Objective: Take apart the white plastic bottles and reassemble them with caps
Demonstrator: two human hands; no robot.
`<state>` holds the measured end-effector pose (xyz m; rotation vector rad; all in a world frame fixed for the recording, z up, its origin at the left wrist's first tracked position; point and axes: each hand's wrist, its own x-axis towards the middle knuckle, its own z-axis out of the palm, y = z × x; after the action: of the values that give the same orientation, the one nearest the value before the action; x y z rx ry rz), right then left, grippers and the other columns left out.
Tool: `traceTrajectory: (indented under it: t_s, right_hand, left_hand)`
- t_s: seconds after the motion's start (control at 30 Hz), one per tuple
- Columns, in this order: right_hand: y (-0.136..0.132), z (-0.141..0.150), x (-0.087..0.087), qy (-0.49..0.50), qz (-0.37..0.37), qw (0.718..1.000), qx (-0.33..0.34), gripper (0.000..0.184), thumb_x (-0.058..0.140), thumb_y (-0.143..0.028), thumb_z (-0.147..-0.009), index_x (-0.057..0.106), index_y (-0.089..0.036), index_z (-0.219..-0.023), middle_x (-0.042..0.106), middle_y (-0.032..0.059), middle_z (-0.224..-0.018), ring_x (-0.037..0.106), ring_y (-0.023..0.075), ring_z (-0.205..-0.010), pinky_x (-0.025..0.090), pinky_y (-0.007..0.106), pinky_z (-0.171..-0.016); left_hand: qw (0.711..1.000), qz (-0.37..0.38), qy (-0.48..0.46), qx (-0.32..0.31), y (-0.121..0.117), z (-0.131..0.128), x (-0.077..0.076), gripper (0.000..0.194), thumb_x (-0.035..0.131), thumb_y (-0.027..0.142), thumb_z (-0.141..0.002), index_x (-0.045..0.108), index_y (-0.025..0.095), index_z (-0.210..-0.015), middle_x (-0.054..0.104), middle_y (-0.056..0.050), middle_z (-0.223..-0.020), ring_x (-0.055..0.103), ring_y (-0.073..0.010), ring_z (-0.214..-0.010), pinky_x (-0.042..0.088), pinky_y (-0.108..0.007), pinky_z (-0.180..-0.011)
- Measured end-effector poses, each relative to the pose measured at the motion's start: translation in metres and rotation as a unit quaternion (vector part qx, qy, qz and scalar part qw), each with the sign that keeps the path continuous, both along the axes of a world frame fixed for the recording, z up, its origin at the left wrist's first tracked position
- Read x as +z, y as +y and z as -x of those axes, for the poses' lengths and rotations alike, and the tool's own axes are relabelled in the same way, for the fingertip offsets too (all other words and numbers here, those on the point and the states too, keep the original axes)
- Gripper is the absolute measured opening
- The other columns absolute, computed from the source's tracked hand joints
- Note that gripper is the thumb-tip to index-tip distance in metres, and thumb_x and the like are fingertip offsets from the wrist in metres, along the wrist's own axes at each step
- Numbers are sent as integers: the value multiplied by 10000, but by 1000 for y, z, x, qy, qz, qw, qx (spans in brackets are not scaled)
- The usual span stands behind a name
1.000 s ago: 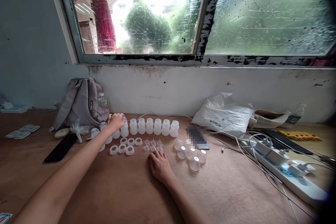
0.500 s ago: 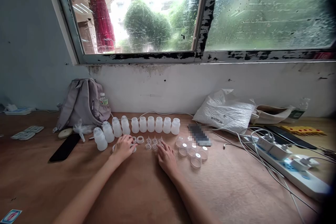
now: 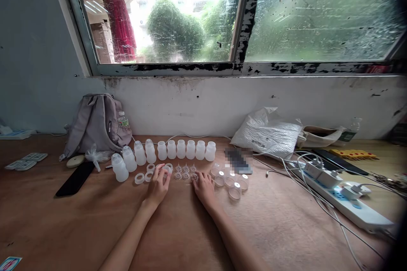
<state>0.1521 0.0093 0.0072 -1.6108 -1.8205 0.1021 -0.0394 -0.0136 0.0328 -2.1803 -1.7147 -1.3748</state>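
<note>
One white ring (image 3: 168, 167) lies at the fingertips of the left hand (image 3: 157, 183), whose thumb and fingers stand slightly apart around its edge; whether they clamp it, I cannot tell. Just to the right, the right hand (image 3: 204, 187) rests on the tabletop (image 3: 178, 233), fingers bent, fingertips at the small clear teats (image 3: 185, 169), grip unclear. These teats lie in two rows between the hands. Left of the left hand are more white rings (image 3: 139, 178), flat on the wood. Beyond, ten frosted bottles stand in a curving line: four capped bottles (image 3: 120, 168) at the left, then six open bottles (image 3: 190, 150). Right of the right hand sit clear domed covers (image 3: 235, 192), near a blurred-out phone (image 3: 238, 161). Farther out are a grey backpack (image 3: 94, 120) and black phone (image 3: 75, 179) at left, a silvery bag (image 3: 269, 134) and white power strip (image 3: 359, 211) at right
</note>
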Motion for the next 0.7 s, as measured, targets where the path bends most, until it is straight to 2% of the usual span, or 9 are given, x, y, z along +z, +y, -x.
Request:
traceTrajectory:
  t_s: [0.13,0.27,0.37,0.43,0.53,0.7]
  right_hand:
    - [-3,-2,6,23,-17,999,32,158,423,-231,-797,537,-192,-898,608,65,-910,501,225,-902,327,366,-787]
    - [-16,1,14,13,-31,990,137,109,458,-235,-778,535,-209,-849,604,36,-873,506,188,-872,345,323,-794]
    - [-24,7,15,-33,-23,984,172,117,482,-211,-745,540,-219,-846,585,40,-900,483,204,-900,335,339,-809]
    - [-25,9,15,-26,-25,984,173,202,476,-184,-727,528,-218,-919,562,49,-966,461,212,-947,328,350,-829]
    - [-19,7,12,39,-29,988,145,306,433,-110,-685,505,-192,-971,552,57,-980,456,205,-957,342,341,-834]
    - [-9,-1,8,125,-43,989,63,303,378,-87,-666,518,-164,-923,578,72,-931,487,207,-883,374,350,-806]
  left_hand:
    - [995,-4,-68,-68,-1,-30,9,155,411,264,-825,445,223,-971,513,-70,-1077,494,-191,-1036,413,-349,-871]
    - [990,14,-109,-90,-6,-41,0,255,449,288,-807,412,235,-1054,549,-55,-1022,540,-180,-948,443,-337,-828]
    - [987,26,-99,-120,-12,-40,-3,256,469,293,-792,435,231,-1038,560,-55,-1002,548,-177,-918,451,-325,-812]
    - [986,28,-82,-144,-16,-39,-2,260,481,285,-784,449,228,-1035,558,-59,-1011,535,-182,-950,438,-327,-840]
    - [984,27,-57,-164,-16,-40,1,291,496,266,-776,459,222,-1061,546,-65,-1052,507,-188,-1010,411,-335,-888]
    - [983,57,-33,-174,-8,-40,-6,358,516,266,-768,450,230,-1119,531,-61,-1087,492,-193,-1041,409,-347,-900]
